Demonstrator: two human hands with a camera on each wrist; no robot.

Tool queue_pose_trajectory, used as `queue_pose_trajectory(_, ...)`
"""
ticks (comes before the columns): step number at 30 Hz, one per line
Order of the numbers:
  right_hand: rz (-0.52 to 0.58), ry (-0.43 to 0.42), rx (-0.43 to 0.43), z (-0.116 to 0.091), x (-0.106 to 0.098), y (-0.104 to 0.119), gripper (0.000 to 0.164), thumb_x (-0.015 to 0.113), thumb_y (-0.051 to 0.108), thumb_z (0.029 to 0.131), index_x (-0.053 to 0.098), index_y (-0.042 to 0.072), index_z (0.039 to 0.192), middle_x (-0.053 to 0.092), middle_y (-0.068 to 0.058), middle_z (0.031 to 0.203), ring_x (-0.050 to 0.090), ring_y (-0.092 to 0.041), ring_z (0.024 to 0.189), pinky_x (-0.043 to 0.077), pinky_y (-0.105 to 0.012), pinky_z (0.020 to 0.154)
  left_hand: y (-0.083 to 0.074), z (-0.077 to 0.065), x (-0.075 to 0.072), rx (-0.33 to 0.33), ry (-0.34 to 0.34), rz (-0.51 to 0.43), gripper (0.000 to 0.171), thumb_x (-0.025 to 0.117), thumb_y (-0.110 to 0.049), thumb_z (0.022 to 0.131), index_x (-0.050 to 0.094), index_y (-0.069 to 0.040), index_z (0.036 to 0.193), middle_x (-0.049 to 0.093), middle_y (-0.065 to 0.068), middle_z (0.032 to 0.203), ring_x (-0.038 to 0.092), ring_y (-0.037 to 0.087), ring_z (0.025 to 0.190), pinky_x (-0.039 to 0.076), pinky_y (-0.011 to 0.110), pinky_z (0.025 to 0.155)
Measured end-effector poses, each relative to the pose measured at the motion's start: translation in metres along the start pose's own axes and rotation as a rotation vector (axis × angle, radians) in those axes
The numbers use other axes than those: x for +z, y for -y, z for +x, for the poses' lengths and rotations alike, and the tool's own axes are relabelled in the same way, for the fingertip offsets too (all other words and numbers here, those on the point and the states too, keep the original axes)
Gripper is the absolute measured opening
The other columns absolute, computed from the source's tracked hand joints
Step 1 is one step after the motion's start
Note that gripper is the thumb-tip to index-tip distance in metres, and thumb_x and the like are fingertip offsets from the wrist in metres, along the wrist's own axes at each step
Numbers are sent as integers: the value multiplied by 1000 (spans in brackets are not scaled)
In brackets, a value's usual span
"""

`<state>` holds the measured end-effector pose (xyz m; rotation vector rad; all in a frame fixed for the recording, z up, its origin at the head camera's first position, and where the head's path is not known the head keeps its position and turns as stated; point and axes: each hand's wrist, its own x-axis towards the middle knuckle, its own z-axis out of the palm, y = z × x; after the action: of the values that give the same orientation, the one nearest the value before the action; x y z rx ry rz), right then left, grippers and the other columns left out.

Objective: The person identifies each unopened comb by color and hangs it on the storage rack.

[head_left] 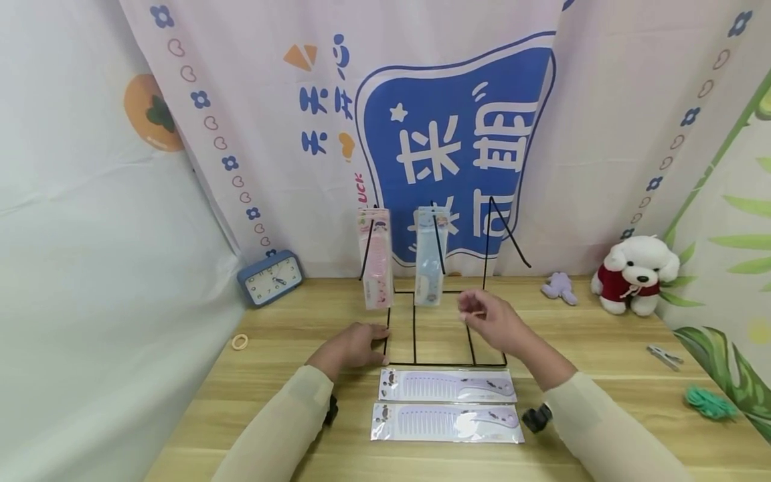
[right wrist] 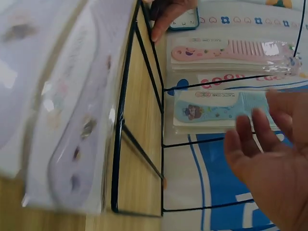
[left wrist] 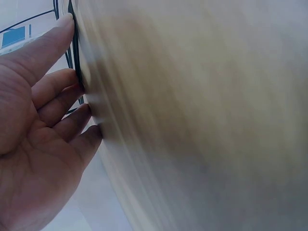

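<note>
L hand [head_left: 357,345] on rack [head_left: 414,328], R hand [head_left: 494,321] apart, loosely bent; 2 purple combs [head_left: 430,383] in clear pkts [head_left: 382,432]

Open space around right hook [head_left: 510,234]; blue comb packs [head_left: 428,271] crowd middle hook [head_left: 439,244], pink comb packs [head_left: 379,268] left hook [head_left: 367,249].

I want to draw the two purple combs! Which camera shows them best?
The head view: both packaged purple combs show there from end to end. The right wrist view shows only blurred parts of them; the left wrist view shows neither.
</note>
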<state>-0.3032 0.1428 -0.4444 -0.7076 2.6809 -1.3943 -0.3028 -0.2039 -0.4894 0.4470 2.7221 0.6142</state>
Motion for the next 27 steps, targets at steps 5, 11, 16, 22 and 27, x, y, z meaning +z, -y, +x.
queue_pose_trajectory(5, -113, 270, -159, -38, -1, 0, 57, 87, 33, 94, 66, 12, 142, 72, -1, 123, 69, -29, 118, 61, -48, 105, -1, 0, -1, -9, 10, -11, 66, 82, -32, 100, 58, -14, 159, 44, 6, 174, 36, 35, 163, 32, 54, 134)
queue_pose_trajectory(11, -257, 467, -202, -72, 13, 5, 63, 93, 39, 88, 69, 19, 143, 73, 3, 132, 67, -13, 120, 61, -42, 103, -1, -1, 0, -6, 13, -32, 68, 82, -32, 99, 57, -14, 159, 44, 6, 174, 35, 35, 164, 31, 54, 134)
queue_pose_trajectory(16, -322, 525, -206, -89, 22, 3, 57, 95, 33, 86, 74, 20, 138, 71, 11, 136, 65, -6, 122, 60, -34, 104, 0, -1, 2, 9, 9, -23, 68, 83, -32, 99, 57, -12, 159, 45, 6, 173, 36, 35, 163, 32, 54, 134)
queue_pose_trajectory(22, -395, 501, -218, -97, 29, -5, 54, 95, 27, 84, 75, 23, 134, 67, 16, 132, 63, -3, 120, 58, -32, 104, 2, 0, 3, 19, 4, -8, 68, 83, -31, 99, 57, -12, 159, 46, 6, 172, 37, 35, 163, 32, 53, 134)
queue_pose_trajectory(27, -412, 483, -213, -99, 32, -9, 54, 93, 22, 85, 75, 24, 135, 65, 16, 129, 60, 0, 113, 58, -29, 98, 2, 0, 1, 21, 0, 1, 68, 82, -31, 100, 56, -12, 160, 46, 6, 172, 38, 35, 163, 33, 52, 134)
